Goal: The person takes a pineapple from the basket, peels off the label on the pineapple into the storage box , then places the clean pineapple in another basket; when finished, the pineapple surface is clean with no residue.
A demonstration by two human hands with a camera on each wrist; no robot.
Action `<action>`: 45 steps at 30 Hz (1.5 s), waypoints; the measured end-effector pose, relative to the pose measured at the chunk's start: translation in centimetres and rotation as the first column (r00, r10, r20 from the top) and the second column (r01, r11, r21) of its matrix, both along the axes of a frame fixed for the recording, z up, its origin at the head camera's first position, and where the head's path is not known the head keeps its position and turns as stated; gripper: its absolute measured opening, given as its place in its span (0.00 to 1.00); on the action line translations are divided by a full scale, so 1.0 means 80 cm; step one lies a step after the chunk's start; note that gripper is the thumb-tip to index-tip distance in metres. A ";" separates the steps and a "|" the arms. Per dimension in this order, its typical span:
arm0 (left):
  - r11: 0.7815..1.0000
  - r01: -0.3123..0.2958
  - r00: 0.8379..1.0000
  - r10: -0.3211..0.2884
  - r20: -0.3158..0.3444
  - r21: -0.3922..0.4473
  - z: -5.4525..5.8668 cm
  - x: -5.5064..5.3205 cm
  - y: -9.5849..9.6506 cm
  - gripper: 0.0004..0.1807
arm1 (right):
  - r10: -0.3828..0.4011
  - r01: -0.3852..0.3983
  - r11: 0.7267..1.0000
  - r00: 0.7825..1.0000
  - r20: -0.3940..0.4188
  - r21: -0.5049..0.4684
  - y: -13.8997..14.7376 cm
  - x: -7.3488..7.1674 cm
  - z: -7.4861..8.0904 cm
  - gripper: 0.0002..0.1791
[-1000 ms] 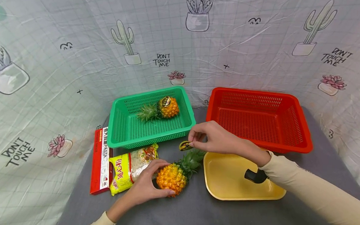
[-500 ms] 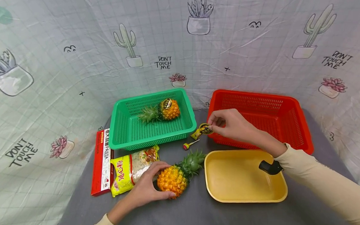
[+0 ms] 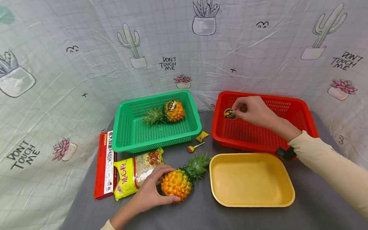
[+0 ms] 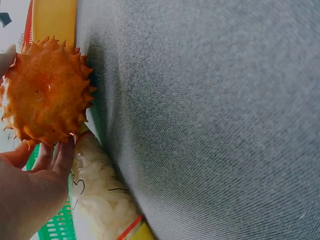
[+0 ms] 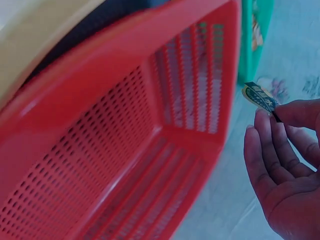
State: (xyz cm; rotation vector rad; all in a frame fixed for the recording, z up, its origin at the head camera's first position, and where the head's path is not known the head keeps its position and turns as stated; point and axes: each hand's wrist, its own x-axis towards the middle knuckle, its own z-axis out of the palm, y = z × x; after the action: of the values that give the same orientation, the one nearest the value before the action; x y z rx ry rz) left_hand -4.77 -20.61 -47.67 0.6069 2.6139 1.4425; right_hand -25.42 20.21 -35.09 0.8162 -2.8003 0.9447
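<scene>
A small yellow-orange pineapple (image 3: 176,185) with a green crown lies on the grey table, its crown toward the yellow tray (image 3: 213,181). My left hand (image 3: 149,192) grips its body, thumb on the near side and fingers on the far side. In the left wrist view the spiky base of the pineapple (image 4: 45,92) faces the camera. Over the red basket (image 3: 310,124), my right hand (image 3: 255,111) pinches a round black-and-gold label (image 3: 229,114) between thumb and fingertips. The right wrist view shows that label (image 5: 259,96) nearly edge-on.
A green basket (image 3: 158,142) holds a second pineapple (image 3: 174,113) bearing a similar label. Between the baskets lie a lollipop (image 3: 191,149) and a yellow wrapped candy (image 3: 202,136). A noodle bag (image 3: 139,169) and a red-and-white pasta box (image 3: 104,170) lie at left.
My right hand has carried the label from above the pineapple's crown, up and rightward, to over the red basket, uncovering the lollipop and candy. My left hand keeps its grip on the pineapple.
</scene>
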 end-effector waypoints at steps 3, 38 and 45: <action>1.000 0.000 1.000 0.000 0.004 0.005 -0.001 0.000 -0.001 0.42 | -0.023 0.023 1.000 1.000 0.016 0.008 0.008 -0.011 -0.008 0.02; 1.000 -0.008 1.000 0.008 0.009 0.020 0.000 -0.003 -0.002 0.42 | -0.148 0.317 0.934 0.760 0.633 -0.162 0.058 -0.090 -0.087 0.20; 1.000 -0.007 1.000 0.007 0.002 0.028 -0.004 -0.002 -0.002 0.41 | -0.103 0.266 0.954 0.730 0.676 -0.142 0.061 -0.095 -0.096 0.17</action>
State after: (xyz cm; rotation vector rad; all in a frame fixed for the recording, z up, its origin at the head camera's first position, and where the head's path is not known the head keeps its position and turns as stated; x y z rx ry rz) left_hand -4.90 -20.78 -48.00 0.6001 2.6013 1.4838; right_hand -33.05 25.11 -42.75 0.1520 -3.1284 1.7719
